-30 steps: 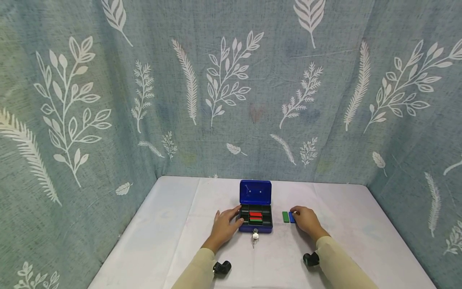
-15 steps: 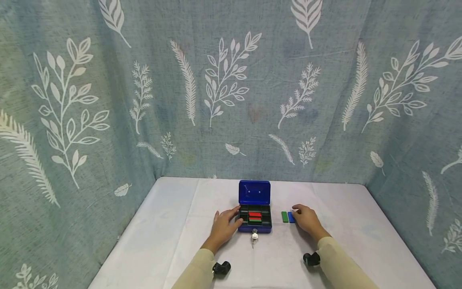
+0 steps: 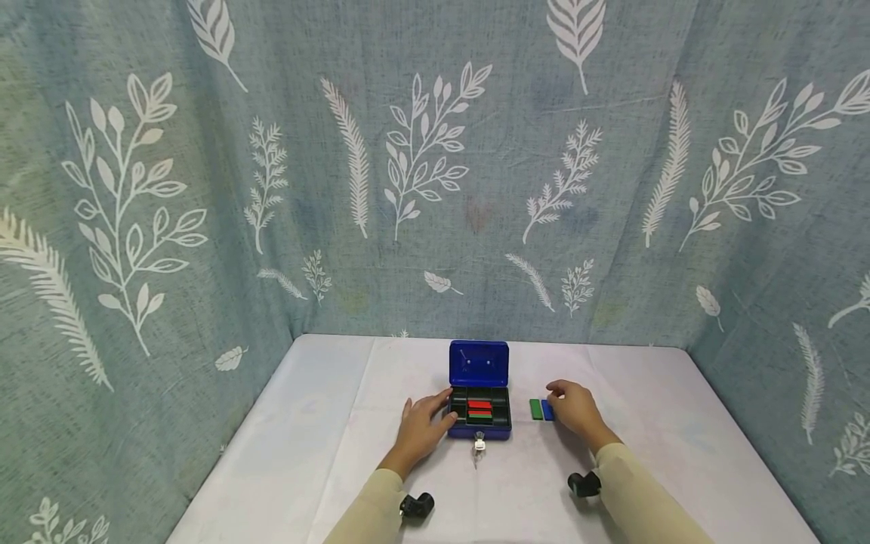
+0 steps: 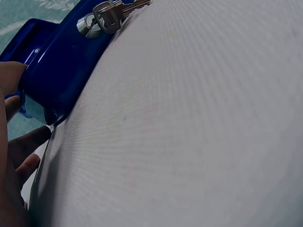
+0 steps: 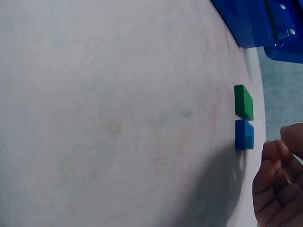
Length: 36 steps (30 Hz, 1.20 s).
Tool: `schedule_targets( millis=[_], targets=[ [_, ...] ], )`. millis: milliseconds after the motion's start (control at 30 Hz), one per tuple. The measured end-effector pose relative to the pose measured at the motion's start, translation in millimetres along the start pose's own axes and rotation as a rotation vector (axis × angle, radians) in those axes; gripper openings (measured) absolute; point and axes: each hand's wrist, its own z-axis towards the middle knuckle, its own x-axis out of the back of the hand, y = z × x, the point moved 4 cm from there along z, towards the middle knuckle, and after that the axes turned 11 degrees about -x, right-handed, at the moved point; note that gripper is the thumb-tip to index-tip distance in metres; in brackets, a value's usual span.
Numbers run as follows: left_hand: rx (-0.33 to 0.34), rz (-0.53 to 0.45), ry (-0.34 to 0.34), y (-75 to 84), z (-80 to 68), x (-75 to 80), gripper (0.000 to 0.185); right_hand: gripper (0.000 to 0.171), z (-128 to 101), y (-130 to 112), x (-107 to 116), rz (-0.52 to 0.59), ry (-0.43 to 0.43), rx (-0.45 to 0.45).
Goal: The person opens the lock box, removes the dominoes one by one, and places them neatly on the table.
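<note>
A blue metal cash box (image 3: 499, 434) stands with its lid (image 3: 479, 355) raised and a black compartment tray (image 3: 501, 412) inside. Red blocks (image 3: 479, 404) and a green one fill part of the tray's middle column. Keys (image 4: 111, 19) hang from the front lock. My left hand (image 3: 420, 429) lies against the box's left side, fingers spread, thumb at the rim. Right of the box, a green block (image 5: 243, 102) and a blue block (image 5: 244, 135) lie side by side on the table. My right hand (image 3: 576, 412) hovers beside the blue block, fingers loosely bent, with nothing seen between them.
White cloth covers the table (image 3: 476, 506). A patterned grey-green curtain (image 3: 435, 159) encloses it at the back and both sides. Small black devices (image 3: 417, 505) sit at both wrists, close over the cloth.
Both hands stay nearly where they were; my right hand shifts only slightly beside the blue block. The box and blocks keep their places, and the head view drifts a little.
</note>
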Motion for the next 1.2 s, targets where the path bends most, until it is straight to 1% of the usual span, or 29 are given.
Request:
schedule_targets(
  millis=[200,433,767,1000,1200],
  targets=[
    [0.021,0.002,-0.015,-0.2,-0.3,-0.8,0.053,0.023,-3.5,-6.4,0.0,0.029,-0.005,0.015],
    [0.024,0.004,-0.021,0.9,-0.1,0.8,0.053,0.022,-9.3,-14.8,-4.0,0.068,0.017,0.044],
    [0.025,0.001,-0.028,1.8,0.6,0.4,0.053,0.021,-14.9,-32.3,-6.6,0.142,0.005,0.055],
    [0.015,-0.015,-0.017,-1.0,0.0,-1.1,0.053,0.023,-17.9,-44.8,-11.2,0.143,-0.016,0.088],
    [0.001,-0.018,-0.002,-2.5,-0.1,-1.2,0.052,0.025,-18.7,-56.9,-18.6,0.184,-0.039,0.139]
  ],
)
